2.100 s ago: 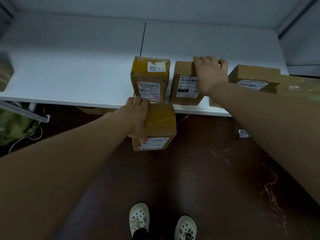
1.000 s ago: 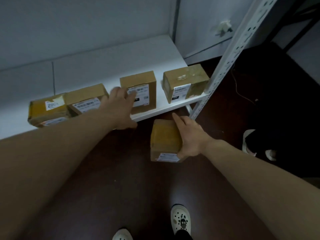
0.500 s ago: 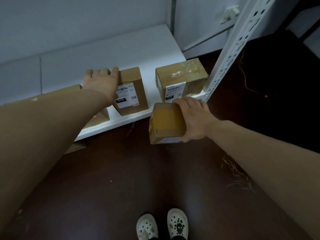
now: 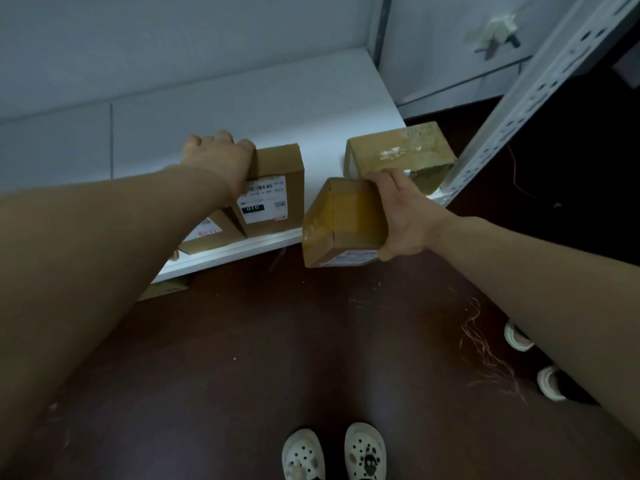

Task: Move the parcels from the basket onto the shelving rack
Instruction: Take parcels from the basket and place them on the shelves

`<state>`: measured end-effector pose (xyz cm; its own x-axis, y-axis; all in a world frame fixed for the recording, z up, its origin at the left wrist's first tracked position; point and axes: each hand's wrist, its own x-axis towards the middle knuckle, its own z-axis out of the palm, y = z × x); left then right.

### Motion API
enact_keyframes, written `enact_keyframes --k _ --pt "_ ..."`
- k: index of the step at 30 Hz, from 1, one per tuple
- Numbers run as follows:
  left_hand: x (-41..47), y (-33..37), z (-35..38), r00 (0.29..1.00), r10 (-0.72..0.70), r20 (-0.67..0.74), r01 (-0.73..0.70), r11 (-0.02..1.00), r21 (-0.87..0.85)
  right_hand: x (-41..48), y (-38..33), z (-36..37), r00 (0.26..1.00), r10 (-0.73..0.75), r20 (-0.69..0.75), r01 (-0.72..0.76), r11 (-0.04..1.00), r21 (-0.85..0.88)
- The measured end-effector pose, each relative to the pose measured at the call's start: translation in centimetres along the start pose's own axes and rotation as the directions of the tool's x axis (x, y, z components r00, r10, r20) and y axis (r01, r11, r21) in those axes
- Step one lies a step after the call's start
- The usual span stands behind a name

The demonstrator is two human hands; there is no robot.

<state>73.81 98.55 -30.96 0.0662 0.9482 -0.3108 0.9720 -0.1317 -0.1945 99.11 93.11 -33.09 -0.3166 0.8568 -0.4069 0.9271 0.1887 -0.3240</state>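
Parcels, count: four are seen, three on the shelf and one held in the air.
Cardboard piece (image 4: 162,289): one, seen beneath the shelf's front edge at the far left; what it is cannot be told.
Half-hidden parcel (image 4: 207,233): one, stood at the shelf's front edge, largely covered by the left forearm; part of a white label is shown.
Left grip (image 4: 218,157): laid on the rear left corner of the labelled parcel, the fingers bent over its far edge.
Shelf (image 4: 242,98): one white board of the rack, on which the three parcels are carried.
Labelled parcel (image 4: 270,188): one, just beside the half-hidden parcel; a white label marked "010" is turned toward the camera.
White shoes (image 4: 303,452): two, worn by the person, on the dark floor (image 4: 242,341).
Held parcel (image 4: 343,223): one, taped and tilted, carried before the shelf's front edge, in line with the gap between the labelled and taped parcels; contact with the shelf cannot be judged.
Taped parcel (image 4: 398,154): one, at the shelf's right end, beside the upright.
Right grip (image 4: 405,220): closed round the held parcel's right side, fingers over the top, thumb below.
Loose strands (image 4: 485,348): a scatter on the floor.
Upright (image 4: 540,84): one perforated post.
Further shoes (image 4: 550,382): two, at the right edge.
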Motion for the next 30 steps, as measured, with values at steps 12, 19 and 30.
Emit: enact_keyframes --k 12,19,30 --pt "0.1 -3.1 1.5 0.997 0.023 0.074 -0.011 0.988 -0.156 3.9 -2.0 -0.8 1.000 -0.019 -0.022 0.017 0.997 -0.080" --pt "0.1 -4.0 1.7 0.997 0.031 0.064 -0.022 0.990 -0.138 5.3 -2.6 0.0 1.000 0.008 -0.023 -0.011 0.995 -0.100" --pt "-0.1 -4.4 2.1 0.999 0.012 0.051 -0.004 0.988 -0.151 8.2 -4.2 -0.1 0.995 -0.092 -0.028 0.085 0.977 -0.195"
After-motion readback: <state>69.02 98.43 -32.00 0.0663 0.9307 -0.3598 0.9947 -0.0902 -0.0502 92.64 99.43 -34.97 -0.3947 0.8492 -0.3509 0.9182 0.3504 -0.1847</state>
